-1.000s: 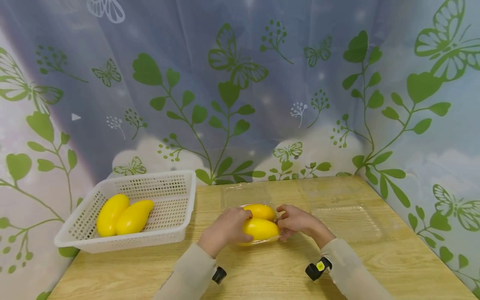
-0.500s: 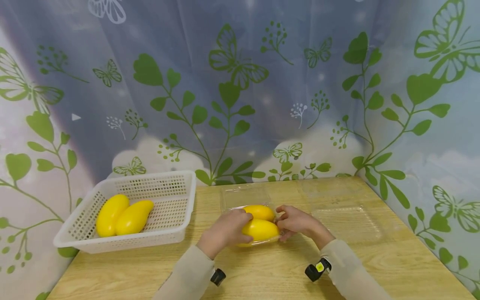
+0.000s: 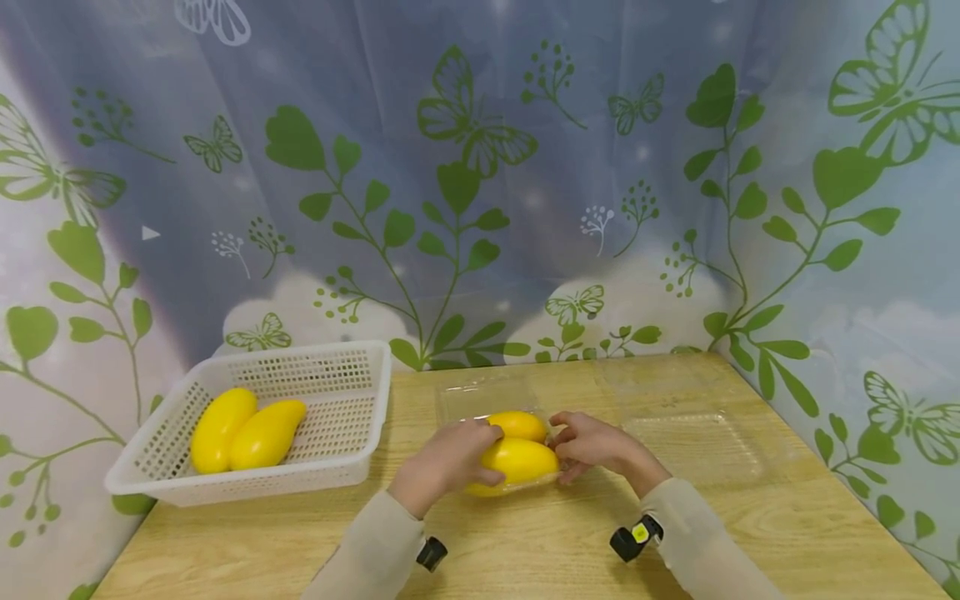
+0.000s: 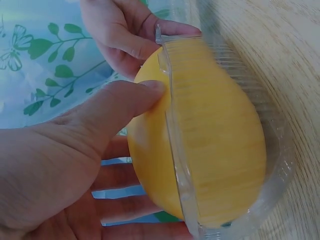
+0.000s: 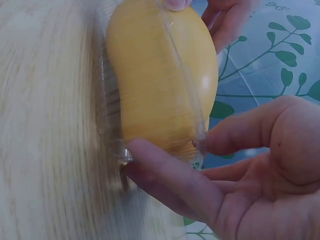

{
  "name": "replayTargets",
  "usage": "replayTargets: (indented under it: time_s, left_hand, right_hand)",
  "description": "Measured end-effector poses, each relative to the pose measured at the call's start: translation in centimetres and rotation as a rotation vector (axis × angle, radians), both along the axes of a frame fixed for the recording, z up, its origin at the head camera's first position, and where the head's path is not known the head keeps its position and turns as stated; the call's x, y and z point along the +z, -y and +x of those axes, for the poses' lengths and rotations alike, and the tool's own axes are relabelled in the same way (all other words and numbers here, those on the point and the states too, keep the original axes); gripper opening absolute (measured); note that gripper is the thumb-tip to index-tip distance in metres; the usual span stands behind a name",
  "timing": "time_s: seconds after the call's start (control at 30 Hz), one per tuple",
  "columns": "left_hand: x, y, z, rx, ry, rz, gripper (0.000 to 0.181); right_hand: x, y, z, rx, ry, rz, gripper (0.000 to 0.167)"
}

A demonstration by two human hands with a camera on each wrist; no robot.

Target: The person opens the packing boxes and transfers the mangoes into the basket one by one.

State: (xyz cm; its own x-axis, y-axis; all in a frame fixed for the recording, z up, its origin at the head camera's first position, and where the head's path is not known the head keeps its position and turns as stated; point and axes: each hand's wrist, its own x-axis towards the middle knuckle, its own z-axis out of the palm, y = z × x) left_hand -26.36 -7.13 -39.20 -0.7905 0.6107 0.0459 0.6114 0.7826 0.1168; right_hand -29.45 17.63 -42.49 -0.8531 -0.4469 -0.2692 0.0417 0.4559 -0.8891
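Two yellow mango-shaped fruits, the nearer one (image 3: 519,461) and the farther one (image 3: 522,426), lie side by side in a clear plastic container (image 5: 111,132). At the container's left end, the left hand (image 3: 444,465) holds the nearer fruit. Its thumb lies on the fruit (image 4: 150,150) in the left wrist view, with the fingers spread along the far side. The right hand (image 3: 597,447) pinches the container's right end between thumb and fingers, as the right wrist view shows. The left hand hides part of the fruits' left ends.
A white perforated basket (image 3: 358,475) with two more yellow fruits (image 3: 267,436) stands at the left of the wooden table (image 3: 525,554). Another clear container (image 3: 693,446) lies at the right. Behind the table hangs a curtain (image 3: 360,217) printed with leaves and butterflies.
The left hand and the container's left side have shifted slightly left. The right hand keeps nearly the same place and grip.
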Motion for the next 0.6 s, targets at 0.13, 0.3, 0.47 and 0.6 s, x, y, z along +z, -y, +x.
replayTargets:
  time_s: [0.13, 0.3, 0.47, 0.6]
  left_hand:
    - [-0.09, 0.12, -0.05, 0.002, 0.02, 0.022, 0.036]
    - [-0.05, 0.28, 0.0, 0.005, 0.049, 0.053, 0.037]
    - [-0.03, 0.45, 0.08, 0.003, 0.058, 0.065, 0.039]
    - [-0.14, 0.59, 0.04, -0.006, 0.045, 0.068, 0.04]
  right_hand:
    - [0.09, 0.01, 0.2, 0.041, -0.003, -0.005, 0.067]
    - [0.04, 0.07, 0.27, 0.034, 0.013, -0.015, 0.066]
    - [-0.03, 0.06, 0.21, -0.002, 0.039, -0.026, 0.067]
    - [-0.22, -0.09, 0.06, -0.014, 0.056, -0.059, 0.071]
